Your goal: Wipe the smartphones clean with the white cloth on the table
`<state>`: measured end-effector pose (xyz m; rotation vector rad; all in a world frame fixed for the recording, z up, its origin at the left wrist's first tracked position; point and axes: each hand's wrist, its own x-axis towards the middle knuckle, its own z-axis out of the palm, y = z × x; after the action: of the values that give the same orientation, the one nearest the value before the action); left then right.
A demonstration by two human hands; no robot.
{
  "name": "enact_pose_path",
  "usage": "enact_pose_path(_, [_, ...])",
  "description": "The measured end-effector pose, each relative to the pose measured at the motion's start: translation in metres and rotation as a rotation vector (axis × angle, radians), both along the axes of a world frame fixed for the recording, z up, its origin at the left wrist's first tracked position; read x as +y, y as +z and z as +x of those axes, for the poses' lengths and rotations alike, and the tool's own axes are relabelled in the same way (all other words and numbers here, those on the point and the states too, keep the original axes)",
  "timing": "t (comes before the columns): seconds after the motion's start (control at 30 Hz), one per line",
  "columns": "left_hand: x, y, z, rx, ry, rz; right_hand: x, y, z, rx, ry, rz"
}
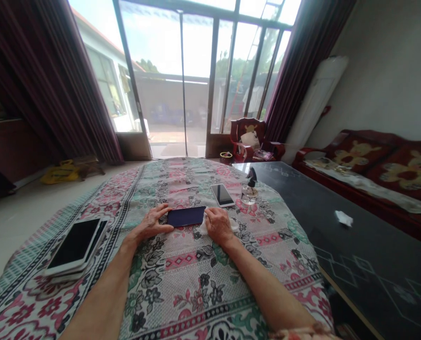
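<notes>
Floral tablecloth | dark phone flat between left grip, right grip

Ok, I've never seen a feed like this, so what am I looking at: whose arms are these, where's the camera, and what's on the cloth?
There is no machine here. These are a person's two bare arms, seen from one camera worn on the head, looking forward and down. They work over a floral cloth spread on a table. The left hand grips the left end of a dark phone lying flat. The right hand presses a white cloth at the phone's right end. Beyond them lie a white-framed phone and a small glass spray bottle. At near left sits a stack of tablets. A crumpled white tissue lies on the dark table to the right.
</notes>
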<state>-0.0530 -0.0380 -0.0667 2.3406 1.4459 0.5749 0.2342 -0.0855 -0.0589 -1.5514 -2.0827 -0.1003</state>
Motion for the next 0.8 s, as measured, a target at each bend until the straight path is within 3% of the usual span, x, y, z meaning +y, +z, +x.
enact_pose_path(0.27, [-0.001,0.001,0.0,0.024,0.001,0.004,0.028,-0.002,-0.002,-0.005,-0.004,0.009])
enact_pose_path(0.8, [-0.005,0.009,0.004,-0.012,0.024,-0.018,0.025,-0.003,-0.002,0.088,-0.011,0.051])
